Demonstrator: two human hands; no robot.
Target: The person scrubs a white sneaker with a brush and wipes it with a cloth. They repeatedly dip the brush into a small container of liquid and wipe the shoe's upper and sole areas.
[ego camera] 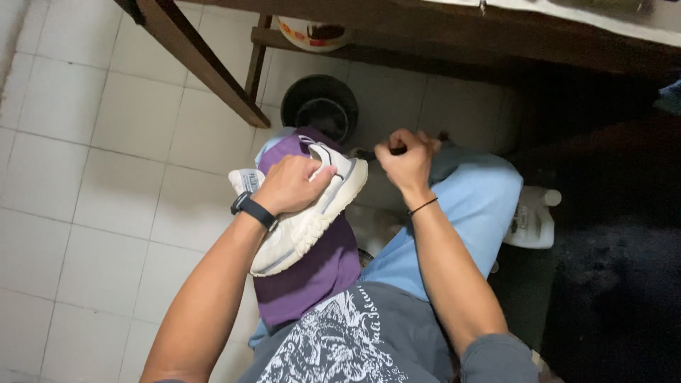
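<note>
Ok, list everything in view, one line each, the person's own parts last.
shoe: one, white, sole up on the left thigh
cloth: one, purple, under the shoe on the lap
bucket: one, black, on the floor past the knees
jug: one, white, on the floor by the right leg
bowl: one, white with red, on the table's lower shelf
table: one, brown wood, top of the frame
floor: white tiles
left hand: presses on the shoe, black wristband
right hand: closed on a thin dark tool, black wrist cord
</note>
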